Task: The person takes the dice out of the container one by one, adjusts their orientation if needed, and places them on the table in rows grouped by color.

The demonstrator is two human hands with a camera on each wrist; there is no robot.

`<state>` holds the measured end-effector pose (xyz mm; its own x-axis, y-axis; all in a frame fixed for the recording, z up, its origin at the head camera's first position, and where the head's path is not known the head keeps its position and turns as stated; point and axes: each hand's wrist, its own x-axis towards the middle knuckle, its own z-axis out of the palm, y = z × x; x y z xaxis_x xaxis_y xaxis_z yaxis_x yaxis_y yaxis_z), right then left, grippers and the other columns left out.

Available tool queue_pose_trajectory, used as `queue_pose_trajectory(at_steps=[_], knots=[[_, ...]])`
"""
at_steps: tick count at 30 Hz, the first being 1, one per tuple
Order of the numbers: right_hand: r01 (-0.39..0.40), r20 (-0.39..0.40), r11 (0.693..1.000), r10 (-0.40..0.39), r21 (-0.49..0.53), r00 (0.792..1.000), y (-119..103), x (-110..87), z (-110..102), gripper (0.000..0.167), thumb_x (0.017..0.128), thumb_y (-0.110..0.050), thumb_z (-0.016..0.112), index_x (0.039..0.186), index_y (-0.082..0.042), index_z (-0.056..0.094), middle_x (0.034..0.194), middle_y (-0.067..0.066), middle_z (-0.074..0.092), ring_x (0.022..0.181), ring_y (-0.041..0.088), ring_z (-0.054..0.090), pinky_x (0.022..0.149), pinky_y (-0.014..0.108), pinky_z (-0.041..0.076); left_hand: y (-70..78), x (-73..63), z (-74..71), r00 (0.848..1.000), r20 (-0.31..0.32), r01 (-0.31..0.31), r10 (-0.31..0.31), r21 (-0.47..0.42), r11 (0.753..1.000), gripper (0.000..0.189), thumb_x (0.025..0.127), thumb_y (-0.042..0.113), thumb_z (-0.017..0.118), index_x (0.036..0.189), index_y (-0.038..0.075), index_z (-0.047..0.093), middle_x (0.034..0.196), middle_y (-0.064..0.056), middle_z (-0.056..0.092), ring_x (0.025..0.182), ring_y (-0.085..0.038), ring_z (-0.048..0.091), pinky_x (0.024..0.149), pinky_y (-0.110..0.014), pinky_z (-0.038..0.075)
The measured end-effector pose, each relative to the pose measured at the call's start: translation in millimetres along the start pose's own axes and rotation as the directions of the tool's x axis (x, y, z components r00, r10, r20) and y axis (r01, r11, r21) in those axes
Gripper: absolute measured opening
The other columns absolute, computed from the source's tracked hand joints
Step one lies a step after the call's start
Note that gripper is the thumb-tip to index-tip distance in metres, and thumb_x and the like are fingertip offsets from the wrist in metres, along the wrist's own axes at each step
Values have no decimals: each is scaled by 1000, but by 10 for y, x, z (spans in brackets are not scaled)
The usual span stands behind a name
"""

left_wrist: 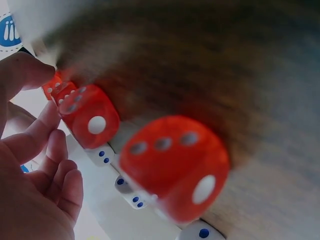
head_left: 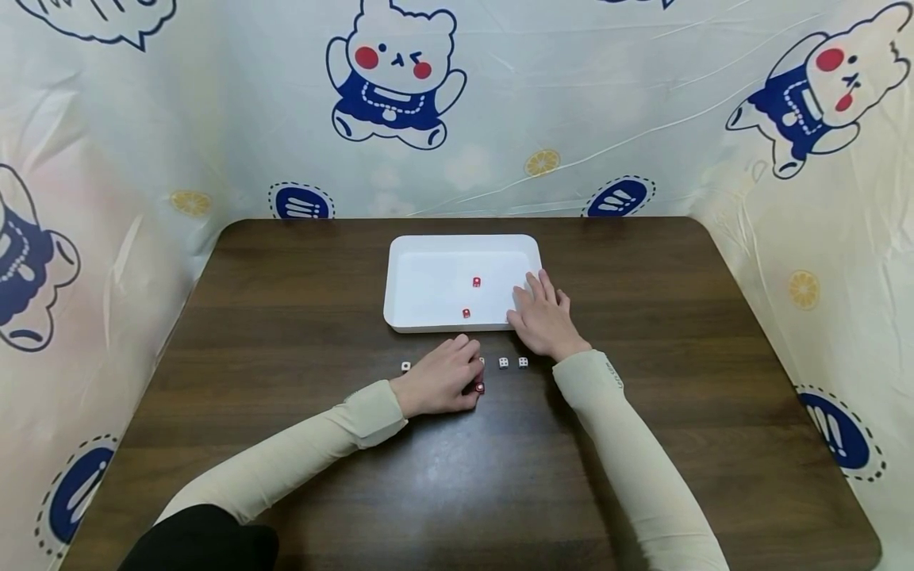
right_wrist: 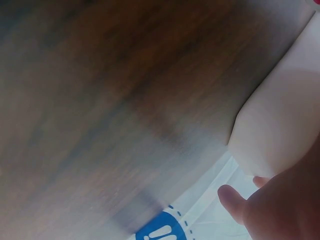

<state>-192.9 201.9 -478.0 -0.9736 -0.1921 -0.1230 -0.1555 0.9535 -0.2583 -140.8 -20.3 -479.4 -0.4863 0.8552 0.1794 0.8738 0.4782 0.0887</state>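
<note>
My left hand (head_left: 441,379) is low over the table in front of the tray, its thumb and forefinger pinching a red die (head_left: 480,388). In the left wrist view more red dice (left_wrist: 90,117) stand in a row by these fingers, mostly hidden by the hand in the head view. White dice (head_left: 503,362) form a second row alongside, partly behind the left hand. My right hand (head_left: 546,323) rests with spread fingers on the right side of the white tray (head_left: 428,325). Two red dice lie inside, one nearer the back (head_left: 476,282), one nearer the front (head_left: 466,313).
The dark wooden table (head_left: 300,317) has rounded far corners. A pale curtain (head_left: 500,103) printed with cartoon bears hangs behind it and along both sides. One white die (head_left: 405,366) sits left of the left hand.
</note>
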Motion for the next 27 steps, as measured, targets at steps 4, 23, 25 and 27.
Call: queue_pose_trajectory(at_steps=[4, 23, 25, 27], knots=[[-1, 3, 1000, 1, -1, 1000, -2, -1, 2, 60, 98, -41, 35, 149, -9, 35, 162, 14, 11, 151, 32, -6, 114, 64, 10, -1, -5, 7, 1000, 8, 6, -7, 9, 1000, 13, 76, 28, 68, 75, 18, 60, 83, 1, 51, 82, -20, 43, 73, -31, 40], [11, -10, 1000, -11, -3, 1000, 10, 7, -2, 60, 98, -41, 35, 149, -10, 36, 162, 14, 12, 151, 32, -5, 114, 64, 11, -148, 56, -335, 997, 17, 72, -71, -86, 994, 24, 81, 35, 69, 86, 12, 67, 89, 1, 50, 83, -17, 42, 76, -30, 38], [10, -10, 1000, -10, 2, 1000, 9, 6, 0, 59, 98, -41, 35, 149, -10, 36, 162, 14, 12, 151, 32, -5, 114, 64, 11, -191, 85, -410, 996, 8, 95, -94, -107, 990, 21, 81, 33, 69, 87, 12, 67, 89, 1, 51, 83, -18, 42, 76, -30, 38], [6, -9, 1000, -6, 5, 1000, 8, 6, 6, 59, 98, -41, 36, 149, -10, 36, 162, 14, 12, 151, 32, -5, 114, 64, 11, -240, 119, -482, 993, -7, 120, -122, -134, 984, 19, 81, 30, 69, 88, 12, 68, 89, 0, 51, 84, -18, 42, 76, -30, 37]])
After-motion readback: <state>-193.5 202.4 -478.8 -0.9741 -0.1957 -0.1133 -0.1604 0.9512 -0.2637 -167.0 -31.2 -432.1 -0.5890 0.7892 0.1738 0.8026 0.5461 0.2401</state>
